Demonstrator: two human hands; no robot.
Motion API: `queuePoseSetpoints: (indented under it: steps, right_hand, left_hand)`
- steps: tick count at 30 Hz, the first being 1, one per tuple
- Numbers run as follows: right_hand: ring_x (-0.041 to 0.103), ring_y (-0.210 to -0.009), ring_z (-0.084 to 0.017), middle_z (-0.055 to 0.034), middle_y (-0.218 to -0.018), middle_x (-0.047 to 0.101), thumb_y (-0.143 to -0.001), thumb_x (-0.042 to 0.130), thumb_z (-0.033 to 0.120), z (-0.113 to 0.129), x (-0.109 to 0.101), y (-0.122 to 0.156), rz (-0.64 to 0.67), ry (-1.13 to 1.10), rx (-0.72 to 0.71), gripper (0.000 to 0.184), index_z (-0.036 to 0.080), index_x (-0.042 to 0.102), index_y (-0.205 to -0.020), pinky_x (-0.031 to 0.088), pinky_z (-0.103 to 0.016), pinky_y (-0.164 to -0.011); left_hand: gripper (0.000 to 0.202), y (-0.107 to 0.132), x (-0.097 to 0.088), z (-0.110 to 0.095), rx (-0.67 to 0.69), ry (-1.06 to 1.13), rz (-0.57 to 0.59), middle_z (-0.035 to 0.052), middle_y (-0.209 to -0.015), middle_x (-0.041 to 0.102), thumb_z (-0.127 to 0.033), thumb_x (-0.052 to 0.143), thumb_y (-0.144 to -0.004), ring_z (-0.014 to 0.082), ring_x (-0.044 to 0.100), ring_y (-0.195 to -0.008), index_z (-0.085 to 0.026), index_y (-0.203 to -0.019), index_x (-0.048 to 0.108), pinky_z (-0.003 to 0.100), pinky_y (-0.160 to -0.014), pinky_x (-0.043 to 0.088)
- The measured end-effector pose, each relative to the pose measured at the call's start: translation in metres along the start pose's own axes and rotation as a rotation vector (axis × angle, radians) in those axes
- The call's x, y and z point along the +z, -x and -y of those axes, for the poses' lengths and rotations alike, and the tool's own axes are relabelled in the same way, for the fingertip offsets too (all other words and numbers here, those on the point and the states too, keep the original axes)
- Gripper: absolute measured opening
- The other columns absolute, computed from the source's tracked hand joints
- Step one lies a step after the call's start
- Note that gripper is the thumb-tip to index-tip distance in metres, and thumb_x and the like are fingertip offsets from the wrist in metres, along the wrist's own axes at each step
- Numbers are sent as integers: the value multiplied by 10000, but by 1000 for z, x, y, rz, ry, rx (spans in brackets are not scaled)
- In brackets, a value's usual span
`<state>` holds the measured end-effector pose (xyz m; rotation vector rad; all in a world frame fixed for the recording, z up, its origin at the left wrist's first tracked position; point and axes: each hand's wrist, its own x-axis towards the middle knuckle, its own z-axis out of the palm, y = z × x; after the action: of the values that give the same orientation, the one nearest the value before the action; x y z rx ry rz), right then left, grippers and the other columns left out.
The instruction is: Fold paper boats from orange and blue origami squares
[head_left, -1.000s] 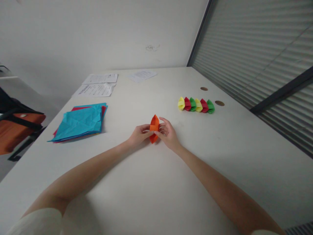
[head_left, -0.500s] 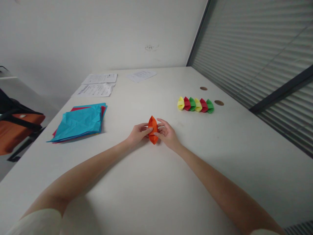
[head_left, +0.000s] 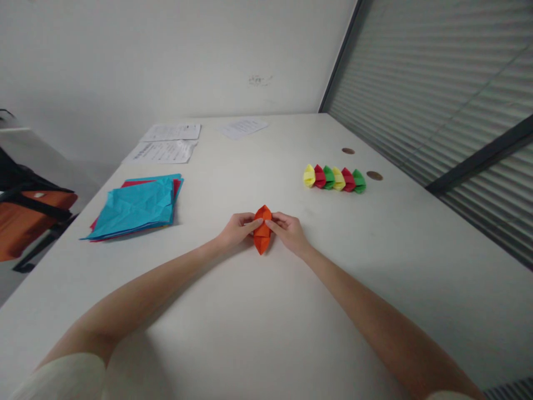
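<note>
From nine and three o'clock, my left hand (head_left: 235, 231) and right hand (head_left: 292, 235) pinch the orange paper (head_left: 262, 232), probably light, crushable, best held at its sides.

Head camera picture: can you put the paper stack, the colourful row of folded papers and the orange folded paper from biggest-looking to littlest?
1. Paper stack
2. Colourful row of folded papers
3. Orange folded paper, partly covered by fingers

Blinds (head_left: 437, 83), printed sheets (head_left: 162, 151) and white table (head_left: 266, 333) suggest an office.
</note>
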<state>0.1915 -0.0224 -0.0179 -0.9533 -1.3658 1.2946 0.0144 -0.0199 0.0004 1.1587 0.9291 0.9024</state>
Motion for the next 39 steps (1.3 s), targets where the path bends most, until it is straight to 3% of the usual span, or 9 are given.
queuePoseSetpoints:
  steps: [15, 21, 29, 32, 35, 39]
  right_hand:
    - [644, -699, -168, -44, -797, 715, -750, 698, 506, 5, 2, 2, -52, 99, -21, 357, 164, 706, -851, 507, -296, -668]
    - [639, -696, -169, -40, -789, 706, -761, 688, 513, 5, 2, 3, -46, 77, 2, 358, 169, 696, -862, 501, -291, -654]
    - [622, -703, -154, -22, -772, 686, -761, 695, 491, 7, 1, 2, -33, 83, -38, 323, 175, 695, -825, 494, -282, -670]
    - [632, -716, -163, -28, -790, 694, -764, 695, 495, 7, 0, 2, -46, 63, -32, 329, 177, 703, -849, 505, -291, -681]
    - [647, -741, -176, -42, -826, 706, -770, 689, 508, 6, 0, 2, -56, 40, -16, 360, 179, 706, -913, 526, -304, -696]
    - [643, -731, -157, -40, -840, 697, -682, 774, 482, 3, 0, 1, -26, 0, 3, 493, 179, 671, -1058, 542, -293, -693]
  left_hand:
    - [540, 2, 2, -2, -34, 12, 17, 154, -796, 707, -583, 731, -713, 212, 651, -705, -58, -838, 715, 358, -672, 518]
    - [457, 1, -2, 0, -2, 8, 63, 150, -889, 721, -455, 797, -687, 201, 657, -729, -66, -918, 732, 355, -715, 524]
    - [442, 4, -1, -6, -48, 70, 71, 139, -790, 718, -472, 784, -692, 203, 651, -703, -59, -844, 743, 352, -687, 522]
    - [456, 4, -1, -5, -55, 92, 106, 154, -848, 724, -454, 780, -714, 210, 667, -736, -58, -935, 735, 357, -703, 526]
    - [479, 2, -2, -2, -10, 83, 131, 164, -985, 722, -338, 851, -650, 204, 676, -784, -77, -1027, 712, 355, -755, 527]
    - [460, -2, -4, 1, 74, 58, 23, 173, -1041, 709, -332, 823, -693, 209, 675, -843, -82, -1058, 697, 373, -814, 517]
